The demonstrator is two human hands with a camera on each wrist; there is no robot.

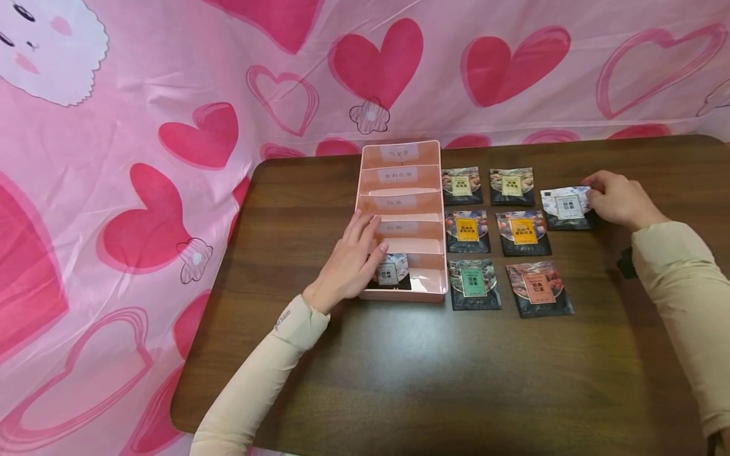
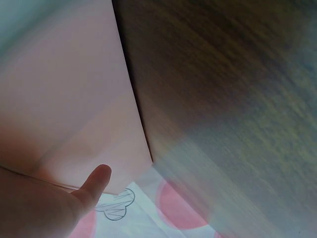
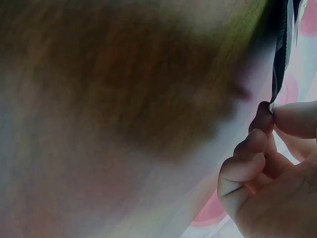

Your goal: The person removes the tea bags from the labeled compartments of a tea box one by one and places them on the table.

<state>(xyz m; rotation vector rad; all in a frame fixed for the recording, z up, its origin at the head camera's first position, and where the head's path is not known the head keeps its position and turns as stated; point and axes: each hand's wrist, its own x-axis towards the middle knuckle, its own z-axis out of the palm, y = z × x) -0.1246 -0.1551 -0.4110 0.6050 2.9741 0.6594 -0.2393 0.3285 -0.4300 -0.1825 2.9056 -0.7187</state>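
My right hand (image 1: 621,197) pinches the right edge of a white-and-black tea sachet (image 1: 567,208) over the right part of the table. In the right wrist view, thumb and index fingertip (image 3: 262,116) meet on the edge of the sachet (image 3: 281,59). On the left side of a pink compartment box (image 1: 443,278) rests my left hand (image 1: 349,263), its fingers extended along the rim. Another white-and-black sachet (image 1: 391,272) lies in the nearest compartment, partly hidden by that hand. In the left wrist view the thumb (image 2: 96,183) stretches out in front of the pink box wall (image 2: 84,99).
Right of the box lie two green-label sachets (image 1: 461,185), two yellow-label sachets (image 1: 467,231), a teal-label sachet (image 1: 474,285) and a red-label sachet (image 1: 539,289). The box's compartments carry white labels (image 1: 398,174). A pink heart-print cloth (image 1: 445,76) hangs behind the brown table (image 1: 399,367).
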